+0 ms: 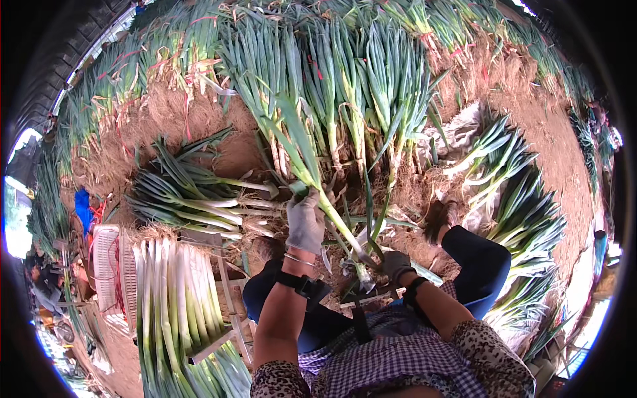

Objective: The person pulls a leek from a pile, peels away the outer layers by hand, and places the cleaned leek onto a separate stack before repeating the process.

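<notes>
My left hand [306, 222], in a pale grey glove, is closed around the upper stalk of a long green onion [337, 224]. The onion slants from its green leaves, above that hand, down to its root end between my knees. Beside the root end, my right hand [397, 264] in a darker glove has its fingers curled in. A short greyish, blade-like piece sticks out from it toward the stalk; what it grips is too small to name. To the left lies a pile of untrimmed onions [189, 199] with roots on. Below that, cleaned white-stemmed onions [174, 285] rest on a metal rack [229, 302].
Tall onion bundles [338, 79] stand in front of me. More onions [524, 205] lie in a curved row on the right, by a pale sack [458, 129]. A whitish plastic basket [108, 265] and a blue cloth-like item [83, 209] are at the left.
</notes>
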Demonstrator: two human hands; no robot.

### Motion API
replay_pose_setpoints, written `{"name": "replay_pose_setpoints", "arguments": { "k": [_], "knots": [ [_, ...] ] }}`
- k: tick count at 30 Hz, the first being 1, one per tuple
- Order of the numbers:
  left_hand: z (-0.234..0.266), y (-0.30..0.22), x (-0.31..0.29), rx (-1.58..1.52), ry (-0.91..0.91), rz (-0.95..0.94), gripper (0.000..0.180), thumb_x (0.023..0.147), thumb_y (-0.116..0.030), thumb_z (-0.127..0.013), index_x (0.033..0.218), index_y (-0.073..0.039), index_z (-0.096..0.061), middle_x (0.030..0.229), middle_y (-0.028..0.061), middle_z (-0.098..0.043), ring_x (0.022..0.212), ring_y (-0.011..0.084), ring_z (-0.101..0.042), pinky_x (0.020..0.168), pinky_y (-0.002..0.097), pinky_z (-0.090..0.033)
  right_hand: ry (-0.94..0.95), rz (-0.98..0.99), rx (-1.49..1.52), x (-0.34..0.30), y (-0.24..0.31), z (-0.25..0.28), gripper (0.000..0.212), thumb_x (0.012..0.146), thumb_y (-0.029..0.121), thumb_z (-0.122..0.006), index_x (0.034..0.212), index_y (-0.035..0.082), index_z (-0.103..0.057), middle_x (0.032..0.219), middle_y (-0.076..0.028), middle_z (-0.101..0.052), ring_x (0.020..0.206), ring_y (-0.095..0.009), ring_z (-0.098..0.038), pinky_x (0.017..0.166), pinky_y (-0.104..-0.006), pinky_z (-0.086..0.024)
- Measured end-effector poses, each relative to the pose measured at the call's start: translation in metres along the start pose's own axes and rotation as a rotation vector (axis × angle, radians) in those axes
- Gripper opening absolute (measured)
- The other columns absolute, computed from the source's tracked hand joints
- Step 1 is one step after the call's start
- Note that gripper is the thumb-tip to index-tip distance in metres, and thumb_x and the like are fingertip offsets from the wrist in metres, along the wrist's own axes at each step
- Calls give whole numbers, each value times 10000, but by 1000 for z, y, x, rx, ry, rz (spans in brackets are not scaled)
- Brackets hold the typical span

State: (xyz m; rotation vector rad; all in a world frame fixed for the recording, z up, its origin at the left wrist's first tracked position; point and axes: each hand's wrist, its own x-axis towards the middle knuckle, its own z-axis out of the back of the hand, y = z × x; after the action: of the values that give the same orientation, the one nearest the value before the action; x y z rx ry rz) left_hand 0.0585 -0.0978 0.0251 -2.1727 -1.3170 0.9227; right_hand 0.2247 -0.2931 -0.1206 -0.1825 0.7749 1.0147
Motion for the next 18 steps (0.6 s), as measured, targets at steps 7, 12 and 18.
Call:
{"name": "replay_pose_setpoints", "arguments": {
  "k": [7,12,18],
  "knots": [
    [13,-25,18,-75,-70,-149,153,893,-91,-533,1004,14,-531,874,117,-591,776,241,-597,762,402,-529,162,-16,-58,-2,-45,-10,467,753,429,-642,982,21,-646,977,-198,-648,912,-322,-635,779,-405,-500],
    [14,-50,17,-37,-87,-160,143,914,-103,-503,1012,1,-516,893,109,-579,789,231,-574,793,374,-510,-338,588,575,-19,11,82,504,804,391,-655,1210,115,-542,1011,-160,-648,886,-301,-643,764,-386,-505],
    [0,-51,22,-187,-217,-262,207,900,-183,-559,978,7,-541,814,92,-605,678,218,-616,560,314,-556,273,376,545,-65,59,117,408,845,398,-620,1082,65,-628,852,-48,-674,696,-144,-627,653,-310,-510]
  ]
}}
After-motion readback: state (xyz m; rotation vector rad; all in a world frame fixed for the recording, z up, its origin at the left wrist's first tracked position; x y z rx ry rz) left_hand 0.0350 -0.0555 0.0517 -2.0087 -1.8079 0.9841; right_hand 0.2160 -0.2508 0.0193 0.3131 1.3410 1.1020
